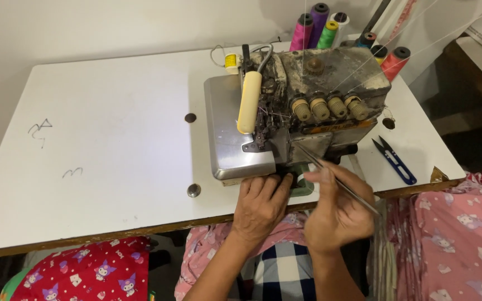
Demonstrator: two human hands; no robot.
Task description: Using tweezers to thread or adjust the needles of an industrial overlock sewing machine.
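A worn grey overlock sewing machine [308,100] with a shiny metal bed plate [224,134] and a cream handle stands on a white table [101,139]. My left hand [260,203] rests at the machine's front lower edge, fingers pressed against its dark front part. My right hand [336,209] pinches long metal tweezers [336,181] whose tips point up-left into the machine's front below the tension knobs.
Several coloured thread cones [319,25] stand behind the machine. Blue thread snips [395,160] lie on the table to the right. Pink printed fabric [464,234] is piled at the lower right and red printed fabric [90,273] at the lower left.
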